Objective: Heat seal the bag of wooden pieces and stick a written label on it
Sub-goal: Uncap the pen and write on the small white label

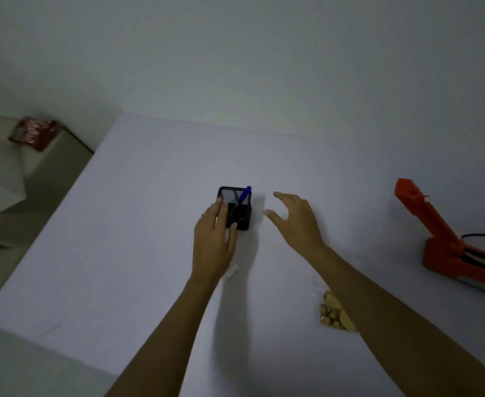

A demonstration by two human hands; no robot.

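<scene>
Bag (334, 309) — clear, tan wooden pieces inside — partly under forearm.

Both forearms are bare to the frame's edge; the left hand (215, 242) and right hand (298, 222) wear no gloves, rings or watch.

**Hidden and cropped regions, head view**

The orange hinged heat sealer (447, 242) is cut off by the right edge. The right forearm covers part of the clear plastic bag of pale wooden pieces (334, 310). The left hand (214, 242) conceals most of a small white paper strip (233, 270) and the black mesh pen holder's (237, 207) near-left corner.
</scene>
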